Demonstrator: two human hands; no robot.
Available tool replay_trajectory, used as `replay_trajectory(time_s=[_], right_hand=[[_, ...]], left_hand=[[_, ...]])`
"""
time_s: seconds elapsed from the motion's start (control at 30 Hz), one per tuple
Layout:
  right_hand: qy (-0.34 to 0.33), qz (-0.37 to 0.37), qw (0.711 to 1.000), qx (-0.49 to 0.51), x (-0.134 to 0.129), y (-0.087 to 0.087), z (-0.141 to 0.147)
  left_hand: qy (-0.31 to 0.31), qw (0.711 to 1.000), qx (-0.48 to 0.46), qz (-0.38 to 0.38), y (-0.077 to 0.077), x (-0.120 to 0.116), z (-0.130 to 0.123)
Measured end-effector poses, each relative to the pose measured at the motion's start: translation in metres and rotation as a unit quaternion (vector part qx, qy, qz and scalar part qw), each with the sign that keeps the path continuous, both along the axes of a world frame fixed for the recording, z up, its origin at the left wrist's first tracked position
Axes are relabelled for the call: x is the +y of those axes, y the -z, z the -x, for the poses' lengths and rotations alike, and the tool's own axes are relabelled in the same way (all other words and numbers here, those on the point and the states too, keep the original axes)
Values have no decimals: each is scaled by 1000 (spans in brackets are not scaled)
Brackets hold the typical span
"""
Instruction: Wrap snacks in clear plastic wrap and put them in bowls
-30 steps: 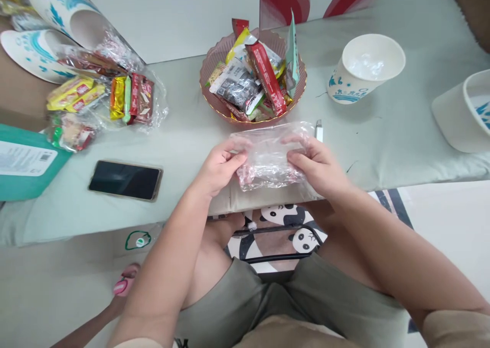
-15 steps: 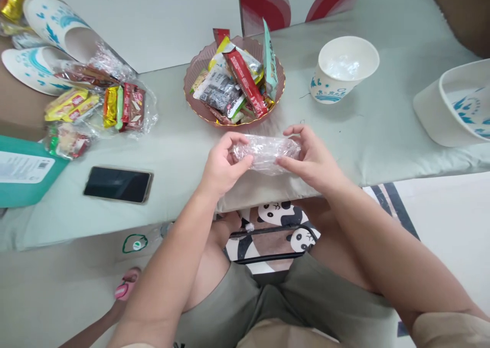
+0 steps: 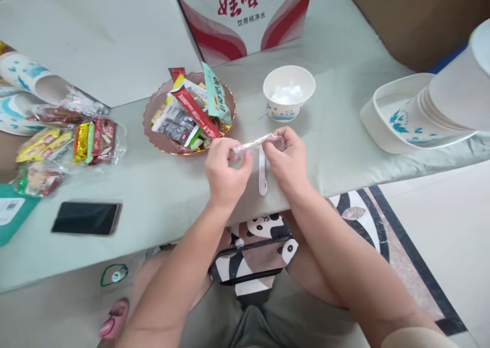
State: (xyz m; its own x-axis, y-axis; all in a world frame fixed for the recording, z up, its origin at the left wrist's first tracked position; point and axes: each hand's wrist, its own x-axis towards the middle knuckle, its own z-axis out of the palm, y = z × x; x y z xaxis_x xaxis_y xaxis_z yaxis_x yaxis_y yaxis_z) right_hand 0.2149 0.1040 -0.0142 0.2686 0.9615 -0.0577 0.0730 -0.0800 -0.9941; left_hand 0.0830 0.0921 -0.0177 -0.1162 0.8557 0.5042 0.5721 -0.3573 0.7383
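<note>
My left hand pinches one end of a crumpled clear plastic wrapper. The other end is gripped in the closed fingers of my right hand, and the film runs as a narrow strip between the two. Below it a white plastic handle, like that of a spoon, shows on the table; its upper end is hidden. Beyond my right hand stands a white paper bowl with blue print and clear crumpled plastic inside. To the left of my hands, a pink scalloped bowl holds several packaged snacks.
A phone lies at the left, with bagged snacks behind it. A white tub with stacked paper bowls stands at the right. A white and red carton is at the back. The table's front edge runs below my hands.
The view has shifted to the right. The plastic wrapper, earlier a wider bundle, is now drawn into a thin strip between my closed fingers. The white handle has come into sight below.
</note>
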Motion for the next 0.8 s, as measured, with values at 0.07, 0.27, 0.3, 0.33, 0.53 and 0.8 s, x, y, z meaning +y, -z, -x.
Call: replay_trajectory(time_s=[0.07,0.27,0.3,0.33,0.53,0.8], right_hand=[[53,-46,998,-1,16,1,-5],[66,-163,984,-6,43,-4,-20],[63,-174,983,-10,44,-4,-23],[61,-183,981,-15,44,-4,-27],[35,-174,984,-14,48,12,-50],[116,-97,984,96,47,9,-62]], left_hand=[[22,1000,8,-13,-11,17,-27],[55,995,-48,71,-33,67,-81],[80,992,-69,67,-34,72,-84],[113,987,-93,62,-34,76,-85],[242,958,-88,125,-32,103,-78],[42,972,178,148,-53,174,-83]])
